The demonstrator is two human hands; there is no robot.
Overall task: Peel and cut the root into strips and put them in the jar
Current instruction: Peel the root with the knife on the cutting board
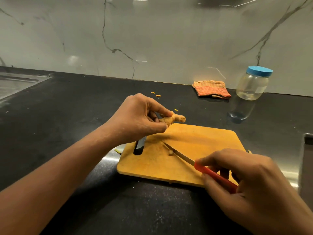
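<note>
One knobbly root, red-handled knife, rounded wooden board

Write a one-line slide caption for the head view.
Left hand holds the root by the cutting board; right hand grips a red-handled knife; the blue-lidded jar stands closed behind.

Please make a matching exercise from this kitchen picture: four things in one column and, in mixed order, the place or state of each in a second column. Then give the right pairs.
Things:
1. root
2. knife
3. jar
4. cloth

Places or states:
A. closed with a blue lid, standing near the wall
B. held by the left hand above the far edge of the board
C. folded on the counter, left of the jar
D. held by the right hand, blade over the board

Pairs: 1-B, 2-D, 3-A, 4-C.
</note>
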